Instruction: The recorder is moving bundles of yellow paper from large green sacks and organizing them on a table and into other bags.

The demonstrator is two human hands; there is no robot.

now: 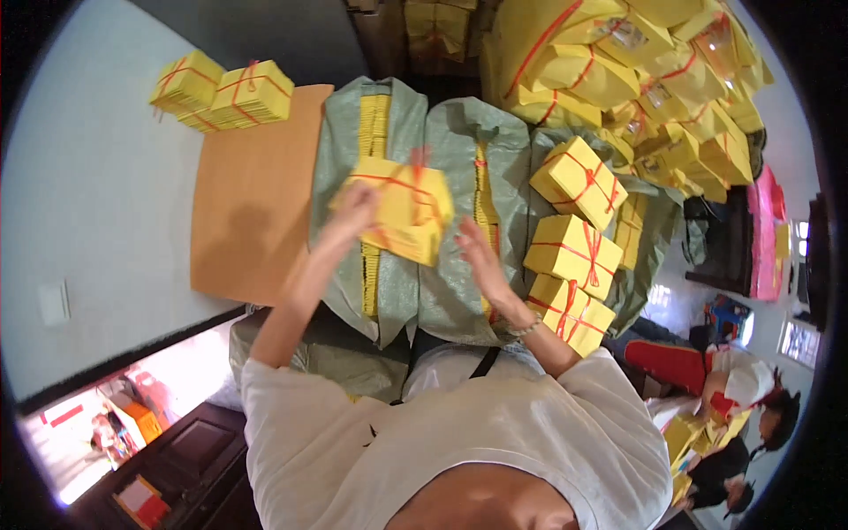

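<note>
A yellow bundle of paper or envelopes (406, 205) tied with red string is in my left hand (356, 208), which grips its left edge. It is blurred and hangs over two grey-green woven sacks. My right hand (480, 258) is apart from the bundle, just to its right, fingers spread and nothing in them. Through the slit of the left sack (337, 132) a column of yellow stacks shows. The right sack (455, 296) also has yellow stacks in its narrower opening. Three tied yellow bundles (576, 256) lie in a row right of my right hand.
More tied bundles (253, 93) sit at the far end of a brown board (256, 194) on the left. A tall heap of yellow bundles (654, 97) rises at the far right. Other people (733, 389) are at the lower right, beside more yellow bundles. A pale wall (97, 185) bounds the left.
</note>
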